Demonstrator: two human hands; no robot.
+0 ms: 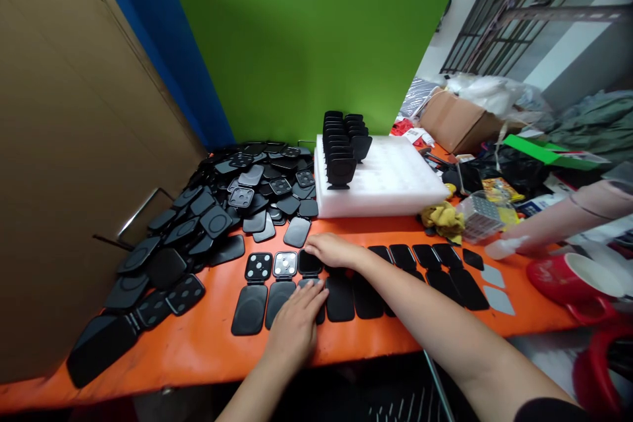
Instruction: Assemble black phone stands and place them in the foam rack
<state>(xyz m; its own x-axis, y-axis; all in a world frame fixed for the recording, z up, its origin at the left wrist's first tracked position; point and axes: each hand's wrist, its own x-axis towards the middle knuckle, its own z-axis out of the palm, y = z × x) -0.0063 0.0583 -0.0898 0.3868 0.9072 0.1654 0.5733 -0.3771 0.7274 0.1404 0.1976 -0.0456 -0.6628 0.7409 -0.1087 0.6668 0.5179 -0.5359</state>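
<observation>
A black folding panel (309, 264) lies unfolded at the frame's lower center, long axis roughly vertical, smaller leaf (310, 268) uppermost. The left hand (295, 320) rests palm down over the larger leaf (321, 314), fingers extended, released. The right hand (332, 251), reaching leftward, bends its fingers at the smaller leaf; whether they grasp cannot be told.

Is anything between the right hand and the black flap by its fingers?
Nothing visible is in the way: the right hand is right at the black flap, and the left hand lies just below.
</observation>
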